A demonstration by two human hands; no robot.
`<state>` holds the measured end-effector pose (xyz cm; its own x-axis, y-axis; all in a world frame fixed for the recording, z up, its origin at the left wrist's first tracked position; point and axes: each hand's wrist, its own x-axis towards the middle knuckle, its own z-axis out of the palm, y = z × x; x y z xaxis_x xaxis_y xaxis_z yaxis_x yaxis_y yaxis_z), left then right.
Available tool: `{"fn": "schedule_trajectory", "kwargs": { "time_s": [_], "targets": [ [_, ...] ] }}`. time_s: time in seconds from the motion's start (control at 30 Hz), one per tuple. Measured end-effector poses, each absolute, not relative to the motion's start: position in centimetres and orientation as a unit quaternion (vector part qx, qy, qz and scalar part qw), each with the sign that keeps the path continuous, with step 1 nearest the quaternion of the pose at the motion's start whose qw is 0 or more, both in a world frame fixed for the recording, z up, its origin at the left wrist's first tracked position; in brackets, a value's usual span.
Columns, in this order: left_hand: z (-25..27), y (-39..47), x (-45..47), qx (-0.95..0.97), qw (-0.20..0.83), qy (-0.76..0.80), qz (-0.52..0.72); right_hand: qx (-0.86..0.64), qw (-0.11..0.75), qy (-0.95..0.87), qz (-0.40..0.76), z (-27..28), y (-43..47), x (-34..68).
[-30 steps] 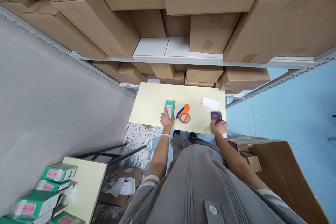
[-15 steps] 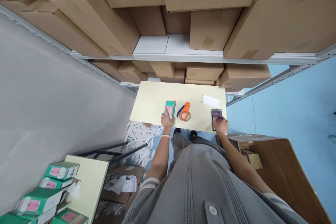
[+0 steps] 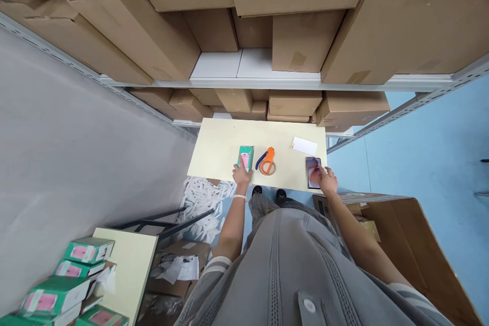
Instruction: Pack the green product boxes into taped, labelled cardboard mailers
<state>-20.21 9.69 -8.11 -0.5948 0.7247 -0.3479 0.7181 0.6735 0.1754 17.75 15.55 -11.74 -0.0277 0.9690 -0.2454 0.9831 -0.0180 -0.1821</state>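
Here's the small green box (image 3: 246,153), lying on the near half of the tabletop (image 3: 214,147), the clock's centre with twelve toward the shelf (image 3: 244,83). The left hand (image 3: 241,176) comes in from six, fingers spread across its near end, one along the top; whether they grip, I cannot tell. Close at three, touching neither hand, sits an orange tool (image 3: 271,154) with a dark blue handle and a tan ring (image 3: 273,168), perhaps tape. Well off, just past three, the phone (image 3: 313,172) lies screen up at the tabletop's edge, the right hand (image 3: 329,183) at its right side, fingers loosely bent, one reaching over the screen; contact is too small to call. A white card (image 3: 304,145) rests just beyond. How far along? My read: box and phone are laid out, the box looks closed, the tool sits unused, and what's left doesn't show. Further out, more green boxes (image 3: 57,285) pile up at eight, a big open carton (image 3: 412,254) stands at four, and cartons (image 3: 294,102) line twelve.
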Motion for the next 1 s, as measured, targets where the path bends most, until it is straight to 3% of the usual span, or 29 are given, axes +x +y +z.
{"fn": "schedule_trajectory", "kwargs": {
  "time_s": [0.57, 0.77, 1.0],
  "targets": [
    [-8.4, 9.7, -20.1, 0.402, 0.193, 0.895, 0.008, 0.722, 0.001, 0.66, -0.207, -11.3, 13.2, 18.3],
    [-8.2, 9.8, -20.0, 0.401, 0.197, 0.895, 0.01, 0.707, -0.096, 0.676, -0.183, -9.3, 14.0, 15.6],
    [-7.7, 9.7, -20.1, 0.395, 0.213, 0.894, 0.008, 0.566, -0.203, 0.767, -0.225, -6.0, 15.5, 5.5]
  ]
}}
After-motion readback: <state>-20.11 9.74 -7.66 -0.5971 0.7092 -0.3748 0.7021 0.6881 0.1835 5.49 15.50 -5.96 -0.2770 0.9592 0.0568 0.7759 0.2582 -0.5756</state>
